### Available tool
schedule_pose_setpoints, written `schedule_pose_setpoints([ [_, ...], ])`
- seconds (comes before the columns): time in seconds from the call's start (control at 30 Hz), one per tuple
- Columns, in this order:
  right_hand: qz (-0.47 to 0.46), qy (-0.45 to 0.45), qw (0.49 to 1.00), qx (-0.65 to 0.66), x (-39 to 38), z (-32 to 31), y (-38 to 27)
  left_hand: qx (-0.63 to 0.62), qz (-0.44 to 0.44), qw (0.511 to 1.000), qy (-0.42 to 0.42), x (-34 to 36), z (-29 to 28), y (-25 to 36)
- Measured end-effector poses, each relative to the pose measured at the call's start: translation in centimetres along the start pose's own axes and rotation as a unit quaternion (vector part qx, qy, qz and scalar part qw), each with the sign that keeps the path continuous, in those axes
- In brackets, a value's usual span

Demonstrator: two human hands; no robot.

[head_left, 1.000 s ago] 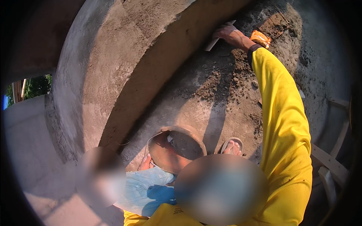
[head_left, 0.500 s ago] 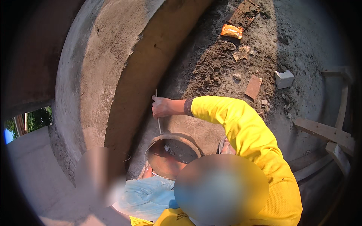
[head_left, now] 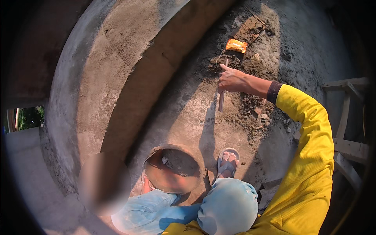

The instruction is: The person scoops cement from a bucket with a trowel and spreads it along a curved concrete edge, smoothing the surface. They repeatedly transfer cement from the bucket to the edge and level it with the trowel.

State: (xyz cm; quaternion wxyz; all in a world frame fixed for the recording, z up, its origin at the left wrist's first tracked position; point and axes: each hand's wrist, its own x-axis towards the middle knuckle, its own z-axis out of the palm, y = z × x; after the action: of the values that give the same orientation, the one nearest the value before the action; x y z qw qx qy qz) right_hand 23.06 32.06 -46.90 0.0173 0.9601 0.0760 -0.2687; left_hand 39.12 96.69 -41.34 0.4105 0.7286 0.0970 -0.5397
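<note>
My right hand [head_left: 232, 79], at the end of a yellow sleeve, is closed round a long, thin, flat tool [head_left: 221, 101]. It looks like a plastering trowel seen almost edge-on, and it is held above the ground short of the orange packet [head_left: 236, 46]. The tool sticks out on both sides of my fingers. Close to my knees sits a round, mortar-stained pan [head_left: 199, 161], with grey material and a pale lump inside. My left hand is not visible.
A curved, rough plastered ledge [head_left: 156, 64] runs along the left. Loose soil and rubble [head_left: 250, 103] lie ahead, with a reddish-brown slab [head_left: 249, 29] farther off. Wooden framing [head_left: 350, 149] stands at the right. My sandalled right foot [head_left: 228, 161] is beside the pan.
My right hand has moved from beside the ledge's face, away and to the right, over the ground, still gripping the tool. The view has shifted, showing my knee and sandalled foot more clearly.
</note>
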Motion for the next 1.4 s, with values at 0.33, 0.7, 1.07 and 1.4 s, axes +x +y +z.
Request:
schedule_pose_setpoints([
  [0.33, -0.024, 0.215, 0.973, 0.079, 2.9, 5.7, 8.9, 0.02, 0.023, 0.999, 0.019, -0.3, -0.9, 0.2],
  [0.7, 0.056, 0.243, 0.968, 0.028, -2.3, 1.3, -4.3, 0.204, 0.244, 0.948, 0.023, 0.6, -3.4, 2.9],
  [1.07, 0.33, 0.347, 0.875, 0.076, -21.0, 7.4, -10.2, 0.175, 0.001, 0.91, -0.375, -7.5, 7.4, 20.9],
  [1.4, 0.391, 0.306, 0.751, 0.435, -22.5, 16.4, -34.0, 0.139, 0.056, 0.977, -0.149, -12.3, 20.2, 29.2],
])
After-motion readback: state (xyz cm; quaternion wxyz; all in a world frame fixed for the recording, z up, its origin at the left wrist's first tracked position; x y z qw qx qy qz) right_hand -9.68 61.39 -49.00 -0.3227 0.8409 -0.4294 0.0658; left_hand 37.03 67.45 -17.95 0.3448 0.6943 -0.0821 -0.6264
